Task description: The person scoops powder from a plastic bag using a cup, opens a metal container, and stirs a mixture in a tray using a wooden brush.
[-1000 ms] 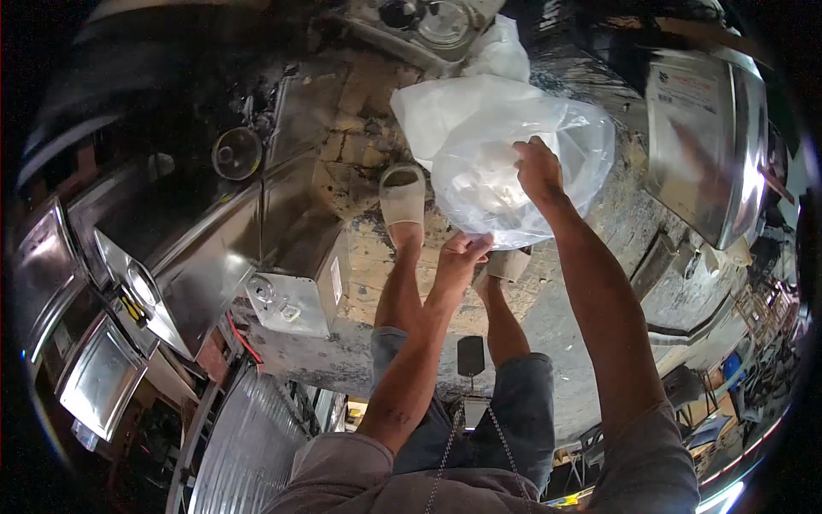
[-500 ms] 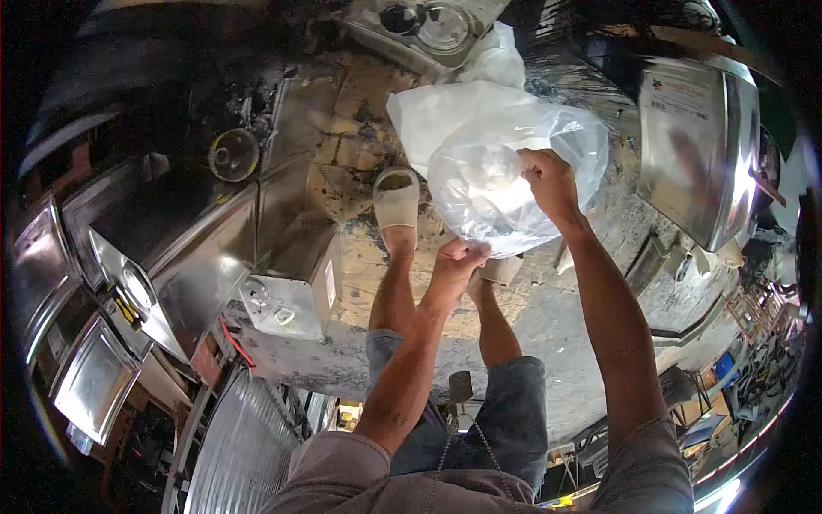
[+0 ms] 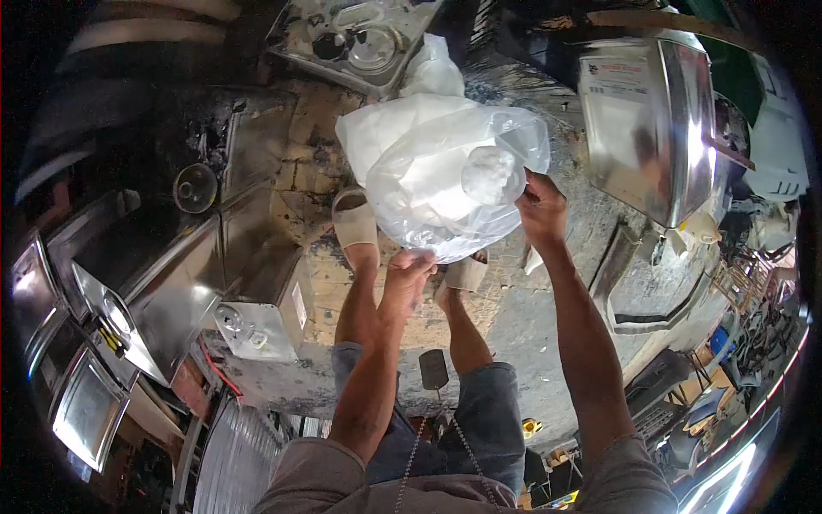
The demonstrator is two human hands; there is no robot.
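Note:
A clear plastic bag lies spread open in front of me, with white material inside. My left hand is closed on its near edge, thumb and fingers pinched together. On the bag's right side, my right hand is closed, its fingertips at the bag's edge beside a round white clump. Whether that clump sits in a cup or is loose, I cannot tell. A white sack is behind and partly beneath the bag, and another white bundle is beyond it.
A large metal can stands at the right. To the left are several cans, one a smaller metal can, and a round glass-like piece. A dirty metal tray holds round items at the back. My sandalled feet stand on the stained floor.
The view has shifted, so things sit further left. My right hand has moved down along the bag's right side. The white clump now shows more plainly; my left hand still pinches the near edge.

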